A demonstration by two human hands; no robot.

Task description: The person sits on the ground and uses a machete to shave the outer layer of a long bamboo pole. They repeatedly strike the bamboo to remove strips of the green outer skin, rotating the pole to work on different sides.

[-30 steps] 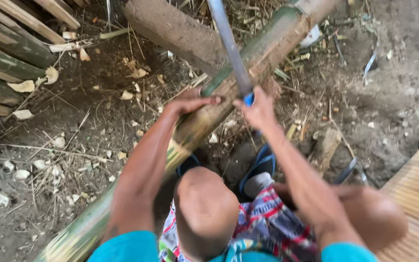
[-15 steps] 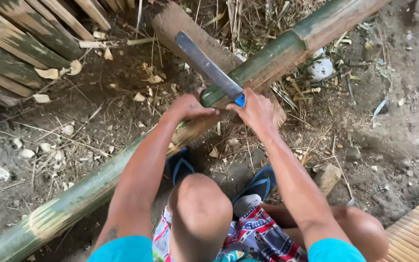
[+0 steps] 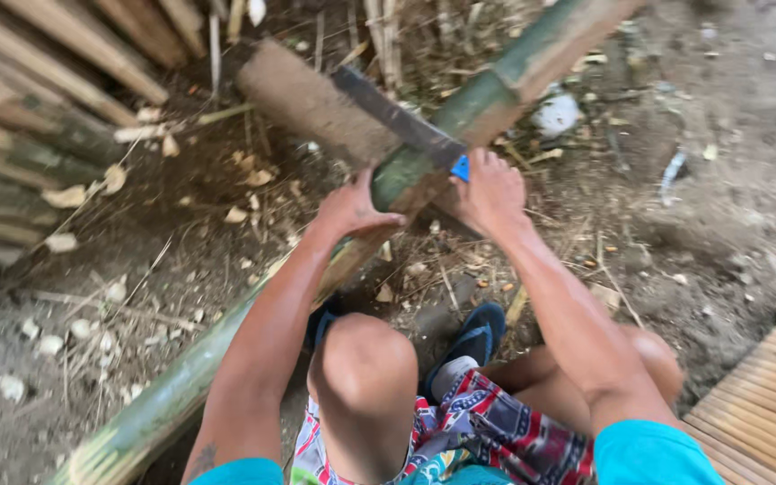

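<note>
We observe a long green bamboo pole lying at a slant across the bare earth, running from the lower left of the view to the upper right, where it passes out of frame. Our left hand rests on top of the pole near its middle, palm down and fingers curled over the stalk in a closed grip on it. Our right hand sits just beside the pole on its right, closed around the blue handle of a chopping blade. The dark blade lies flat-edged against the upper side of the pole, pointing up and to the left; whether its edge has entered the bamboo we cannot tell, since the frame is blurred. Directly behind the blade a thick brown log lies crosswise, and the pole appears to rest against it. To the left, a stack of split bamboo lengths lies on the ground, well apart from the hands. Pale wood chips are scattered over the soil between that stack and the pole. Below the pole, a dark sandal is visible near a raised knee, and patterned shorts show at the bottom edge. A slatted bamboo platform occupies the lower right corner, apart from the work.
</note>
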